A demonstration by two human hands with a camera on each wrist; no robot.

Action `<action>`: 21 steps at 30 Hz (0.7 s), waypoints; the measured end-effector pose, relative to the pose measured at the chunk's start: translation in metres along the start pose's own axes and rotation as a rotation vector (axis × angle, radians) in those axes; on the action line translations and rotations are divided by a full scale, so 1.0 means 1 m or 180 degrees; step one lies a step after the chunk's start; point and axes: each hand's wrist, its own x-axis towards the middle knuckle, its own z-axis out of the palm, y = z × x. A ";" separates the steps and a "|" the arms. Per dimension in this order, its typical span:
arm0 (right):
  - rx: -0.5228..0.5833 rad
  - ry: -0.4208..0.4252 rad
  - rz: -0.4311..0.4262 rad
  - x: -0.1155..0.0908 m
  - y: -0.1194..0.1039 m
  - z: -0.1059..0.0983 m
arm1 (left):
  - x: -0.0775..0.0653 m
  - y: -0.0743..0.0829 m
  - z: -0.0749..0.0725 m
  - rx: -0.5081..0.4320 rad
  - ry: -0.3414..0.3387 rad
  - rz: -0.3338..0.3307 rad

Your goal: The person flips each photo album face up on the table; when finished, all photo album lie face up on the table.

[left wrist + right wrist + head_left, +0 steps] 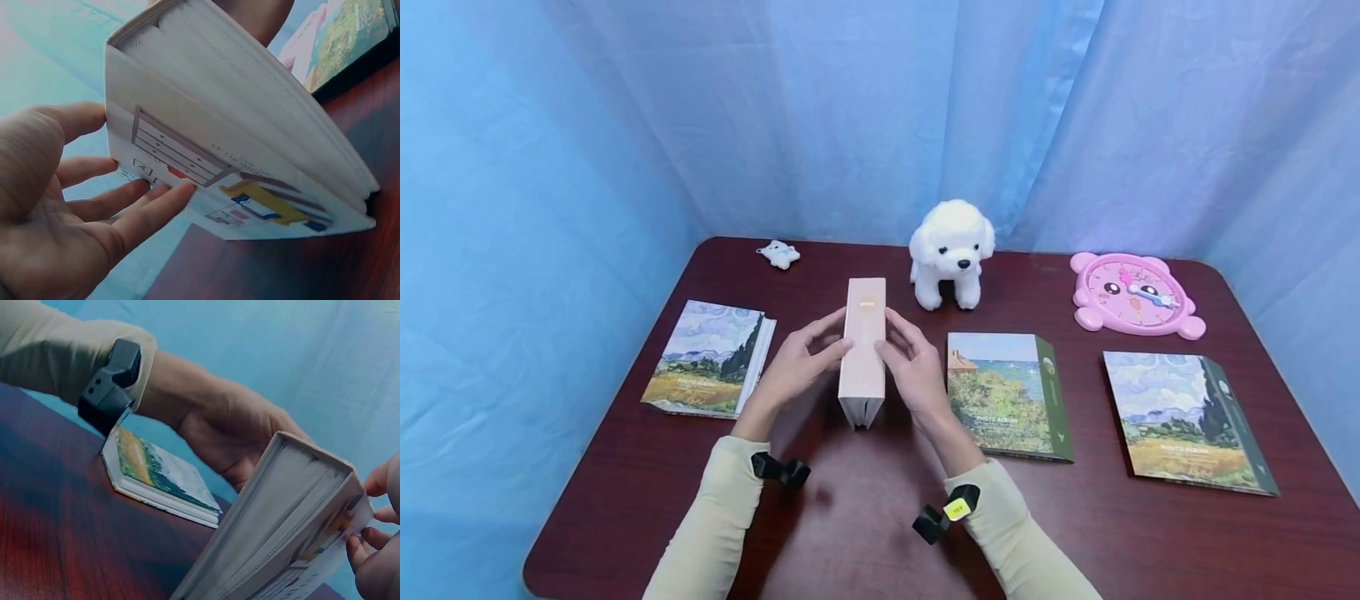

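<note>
A thick photo album [863,350] with a pale pink spine stands on its edge on the table, spine upward, its pages fanning slightly below. My left hand [797,362] touches its left side, the thumb by the spine's edge. My right hand [916,371] lies against the opposite side in the same way. In the left wrist view the white cover [181,144] shows a printed drawer unit and a yellow piece of furniture, and relaxed fingers [156,215] rest against it. The right wrist view shows right fingertips on the other cover [325,550].
Left lies an album with a wheat-field painting [707,358]; right lie a seaside-painting album [1000,392] and another wheat-field album [1180,417]. Behind are a small white plush charm [780,254], a white toy dog [953,250] and a pink toy clock [1135,296]. Blue curtains surround the table.
</note>
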 end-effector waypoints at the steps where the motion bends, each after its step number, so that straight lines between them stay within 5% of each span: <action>1: -0.0020 -0.0016 -0.0016 0.000 0.001 0.001 | -0.001 0.000 -0.002 -0.0002 0.0012 0.0016; 21: -0.0591 -0.0473 0.0078 0.004 0.039 0.013 | -0.020 0.010 -0.028 0.1392 0.0386 0.0286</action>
